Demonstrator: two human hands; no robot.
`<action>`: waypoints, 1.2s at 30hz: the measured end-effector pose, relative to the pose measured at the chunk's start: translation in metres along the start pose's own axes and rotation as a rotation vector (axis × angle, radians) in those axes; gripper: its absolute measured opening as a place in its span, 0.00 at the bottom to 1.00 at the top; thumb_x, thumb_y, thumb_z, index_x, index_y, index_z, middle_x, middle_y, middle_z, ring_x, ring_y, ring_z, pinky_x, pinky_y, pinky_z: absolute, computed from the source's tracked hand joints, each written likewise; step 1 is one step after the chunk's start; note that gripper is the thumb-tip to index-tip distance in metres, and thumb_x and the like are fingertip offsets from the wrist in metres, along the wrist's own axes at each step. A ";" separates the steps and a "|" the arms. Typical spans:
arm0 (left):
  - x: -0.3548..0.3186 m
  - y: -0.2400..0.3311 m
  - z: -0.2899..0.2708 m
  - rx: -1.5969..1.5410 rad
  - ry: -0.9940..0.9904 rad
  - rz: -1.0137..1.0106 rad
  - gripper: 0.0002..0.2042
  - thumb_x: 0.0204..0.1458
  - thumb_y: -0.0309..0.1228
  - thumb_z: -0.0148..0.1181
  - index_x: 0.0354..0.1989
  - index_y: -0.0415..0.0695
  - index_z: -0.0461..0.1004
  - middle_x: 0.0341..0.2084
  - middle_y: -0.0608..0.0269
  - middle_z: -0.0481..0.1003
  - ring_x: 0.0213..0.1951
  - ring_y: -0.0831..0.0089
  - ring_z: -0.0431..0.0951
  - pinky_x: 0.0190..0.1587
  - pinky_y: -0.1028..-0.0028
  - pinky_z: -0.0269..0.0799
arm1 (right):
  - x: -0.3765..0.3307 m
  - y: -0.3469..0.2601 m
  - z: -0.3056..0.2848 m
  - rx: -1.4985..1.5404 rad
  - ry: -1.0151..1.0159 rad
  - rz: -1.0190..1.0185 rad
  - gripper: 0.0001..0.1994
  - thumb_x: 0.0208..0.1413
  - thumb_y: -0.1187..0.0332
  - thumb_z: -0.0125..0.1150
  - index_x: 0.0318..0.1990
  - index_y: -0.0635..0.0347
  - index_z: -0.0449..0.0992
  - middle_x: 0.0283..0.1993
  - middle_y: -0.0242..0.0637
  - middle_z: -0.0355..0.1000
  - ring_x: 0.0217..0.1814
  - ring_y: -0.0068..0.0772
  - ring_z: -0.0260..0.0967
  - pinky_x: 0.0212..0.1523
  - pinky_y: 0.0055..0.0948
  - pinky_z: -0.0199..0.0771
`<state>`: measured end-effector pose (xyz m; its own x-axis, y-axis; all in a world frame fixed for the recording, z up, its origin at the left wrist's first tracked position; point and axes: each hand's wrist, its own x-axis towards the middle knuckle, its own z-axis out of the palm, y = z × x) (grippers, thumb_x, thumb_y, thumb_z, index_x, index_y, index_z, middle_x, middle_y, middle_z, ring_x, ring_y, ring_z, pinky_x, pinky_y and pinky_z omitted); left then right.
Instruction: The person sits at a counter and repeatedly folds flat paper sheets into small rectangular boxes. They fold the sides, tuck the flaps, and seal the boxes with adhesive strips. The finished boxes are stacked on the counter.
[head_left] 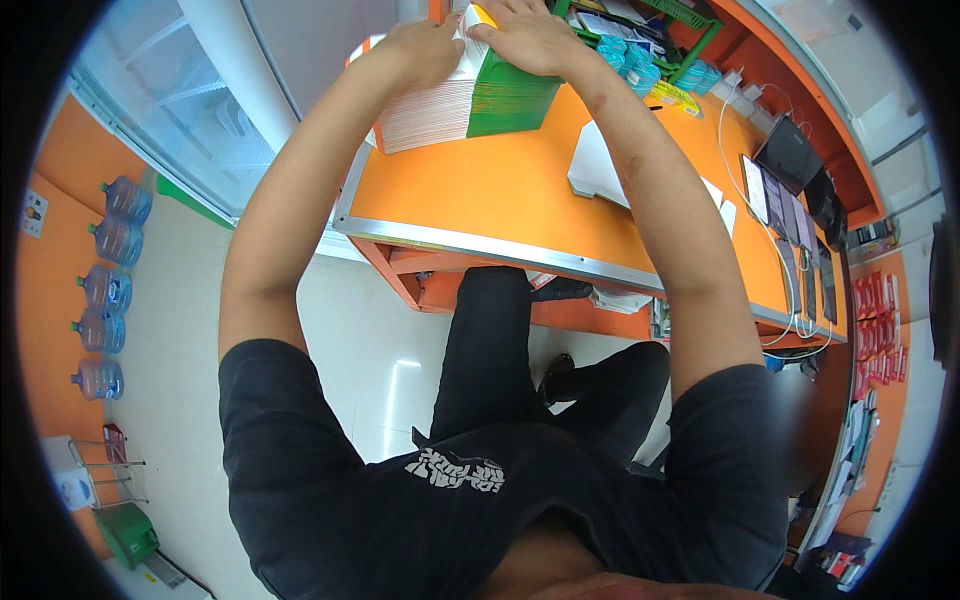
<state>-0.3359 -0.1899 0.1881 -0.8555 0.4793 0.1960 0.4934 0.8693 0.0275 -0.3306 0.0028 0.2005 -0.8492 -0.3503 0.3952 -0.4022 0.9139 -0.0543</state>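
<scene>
A tall stack of flat folded cartons [470, 105], white on one side and green on the other with orange parts, stands on the orange desk [450, 200] near its far left. On top of the stack rests my left hand [425, 52]; its fingertips are partly hidden, so their grip does not show. Beside it, my right hand [525, 38] lies over the top with its fingers spread, the thumb toward my left hand. A white flat carton or paper piece [597, 170] lies on the desk under my right forearm.
Round teal packs [630, 65] and a green rack [695, 60] stand at the back right. Several phones [790, 215] with white cables line the desk's right side. A glass-door fridge [165, 85] is at the left, with large water bottles [105, 290] along the wall.
</scene>
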 end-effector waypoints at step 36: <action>-0.020 -0.007 0.036 -0.466 0.134 -0.161 0.29 0.68 0.48 0.37 0.74 0.47 0.57 0.67 0.48 0.66 0.69 0.49 0.63 0.73 0.55 0.51 | -0.063 -0.011 -0.079 0.498 0.138 -0.169 0.43 0.64 0.35 0.47 0.73 0.62 0.59 0.77 0.53 0.54 0.81 0.53 0.45 0.77 0.43 0.48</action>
<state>-0.3281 -0.2009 0.1490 -0.9138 0.2974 0.2767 0.4009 0.7703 0.4960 -0.2461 0.0310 0.2484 -0.7195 -0.4227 0.5511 -0.6711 0.6276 -0.3947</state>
